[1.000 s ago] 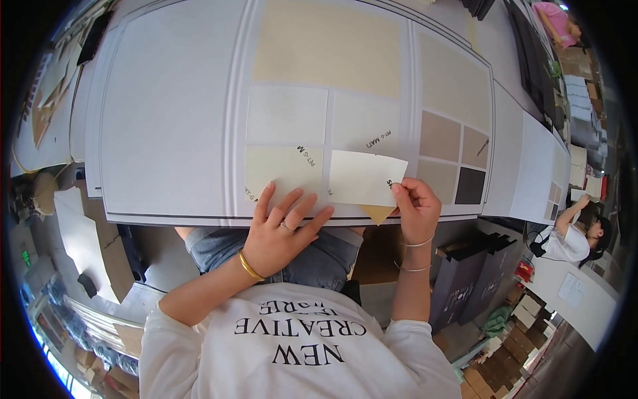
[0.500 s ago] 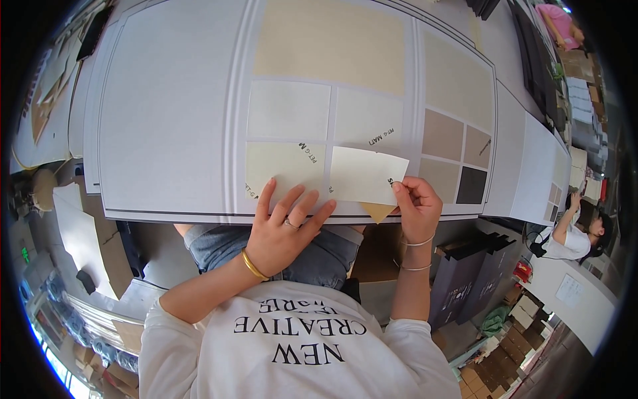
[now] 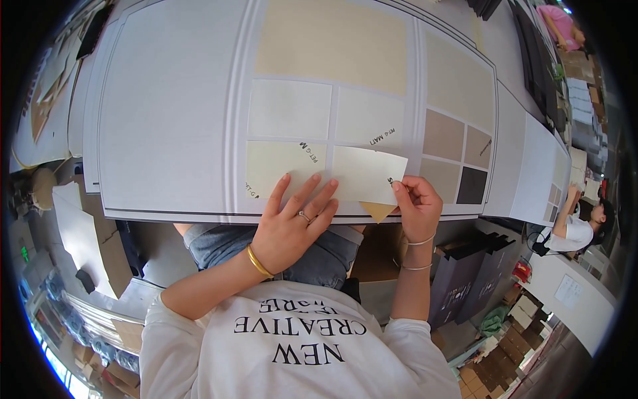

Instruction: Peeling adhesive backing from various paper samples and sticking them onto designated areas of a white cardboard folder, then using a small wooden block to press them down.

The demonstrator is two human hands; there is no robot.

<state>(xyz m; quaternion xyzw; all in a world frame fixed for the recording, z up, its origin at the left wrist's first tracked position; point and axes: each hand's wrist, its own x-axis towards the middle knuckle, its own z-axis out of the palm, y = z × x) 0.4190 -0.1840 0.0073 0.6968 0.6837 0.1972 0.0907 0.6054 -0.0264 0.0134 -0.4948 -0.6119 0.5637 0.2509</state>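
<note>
A large white sample board with colour swatches lies across the table in front of me. My right hand pinches the lower right corner of an off-white sample card, whose right end is slightly raised. From under that card's lower edge pokes a tan corner of what looks like paper. My left hand lies with fingers spread over the board's near edge. Its fingertips rest on a pale green-cream swatch and at the off-white card's left edge.
Further up the board are a big cream swatch and two off-white ones. Taupe, beige and black swatches fill its right panel. Dark boxed packages stand below to the right. A person works at another board at far right.
My left hand has slid slightly right and up, its fingertips now reaching the off-white card's left edge. That card has shifted very little; my right hand keeps its pinch.
</note>
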